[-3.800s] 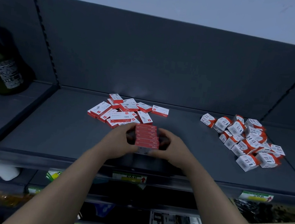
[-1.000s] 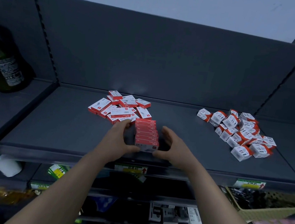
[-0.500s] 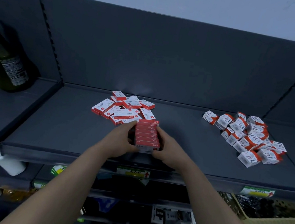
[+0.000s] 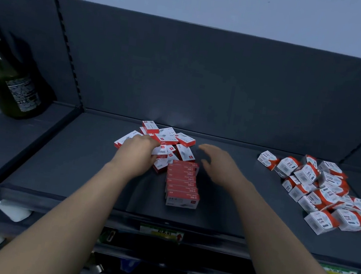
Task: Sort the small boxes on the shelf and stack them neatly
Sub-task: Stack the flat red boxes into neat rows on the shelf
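A neat stack of flat red boxes (image 4: 182, 182) stands free near the front middle of the dark shelf (image 4: 57, 167). Behind it lies a loose pile of flat red-and-white boxes (image 4: 174, 138). My left hand (image 4: 136, 152) lies over the left part of that pile with its fingers bent down onto the boxes; whether it holds one is hidden. My right hand (image 4: 217, 164) hovers with straight fingers just right of the pile and behind the stack, touching nothing.
A jumbled heap of chunkier white-and-orange boxes (image 4: 318, 188) fills the shelf's right side. A dark green bottle (image 4: 11, 84) stands on the neighbouring shelf at the left. A price label (image 4: 161, 233) sits on the front rail, with lower shelves of goods beneath.
Both hands have let go of the red stack and moved back towards the loose pile. The left hand now lies on the pile and the right hand is spread beside it.
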